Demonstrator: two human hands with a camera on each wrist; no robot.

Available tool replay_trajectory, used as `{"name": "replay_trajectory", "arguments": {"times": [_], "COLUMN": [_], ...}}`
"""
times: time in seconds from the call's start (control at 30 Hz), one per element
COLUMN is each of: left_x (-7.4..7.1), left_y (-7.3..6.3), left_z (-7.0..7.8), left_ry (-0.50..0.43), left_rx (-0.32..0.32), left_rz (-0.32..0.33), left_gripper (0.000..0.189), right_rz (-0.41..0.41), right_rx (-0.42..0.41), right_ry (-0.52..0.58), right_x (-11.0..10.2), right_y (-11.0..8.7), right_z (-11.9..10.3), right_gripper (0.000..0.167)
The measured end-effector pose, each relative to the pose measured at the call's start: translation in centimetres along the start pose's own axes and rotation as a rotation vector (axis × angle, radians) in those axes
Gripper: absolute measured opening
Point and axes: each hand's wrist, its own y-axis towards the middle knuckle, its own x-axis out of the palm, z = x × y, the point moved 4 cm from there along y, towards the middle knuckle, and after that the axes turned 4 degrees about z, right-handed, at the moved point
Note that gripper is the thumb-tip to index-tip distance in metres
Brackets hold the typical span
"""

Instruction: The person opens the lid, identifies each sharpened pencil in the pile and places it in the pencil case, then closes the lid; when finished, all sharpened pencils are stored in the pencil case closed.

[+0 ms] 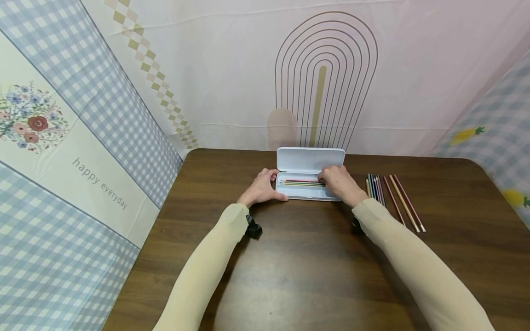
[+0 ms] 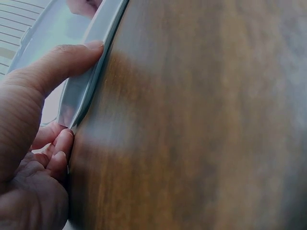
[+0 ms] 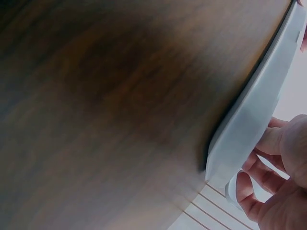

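Brown table (image 1: 306,285), gingham cloth (image 1: 62,50), arch-printed backdrop (image 1: 232,69), open pencil case (image 1: 302,192)

The case (image 1: 298,192) sits near the table's (image 1: 310,276) far edge, pencils (image 1: 302,183) inside. Loose pencils (image 1: 403,202) lie nearer the far right corner.

Looks like a homelike, cloth-draped nook, judging by 1 wood-grain table (image 1: 306,271) against a pale patterned hanging (image 1: 232,78), with 2 blue checked hangings (image 1: 103,82) alongside.

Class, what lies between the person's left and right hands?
Head view: between left hand and right hand lies most of the open pencil case, with pencils inside.
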Motion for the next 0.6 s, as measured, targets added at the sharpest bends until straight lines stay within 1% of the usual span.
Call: {"name": "replay_trajectory", "arguments": {"times": [0.23,0.6], "left_x": [0.11,0.08], "left_y": [0.06,0.13], "left_z": [-0.10,-0.12], "left_ry": [0.013,0.009], "left_rx": [-0.003,0.000], "left_rz": [-0.001,-0.002], "left_gripper": [0.093,0.091], "right_rz": [-0.013,-0.016], "right_rx": [0.015,-0.005], "right_ry": [-0.003,-0.059], "right_x": [0.15,0.35], "right_y": [-0.17,-0.27], "right_z": [0.04,-0.27], "right_gripper": [0.028,0.022]}}
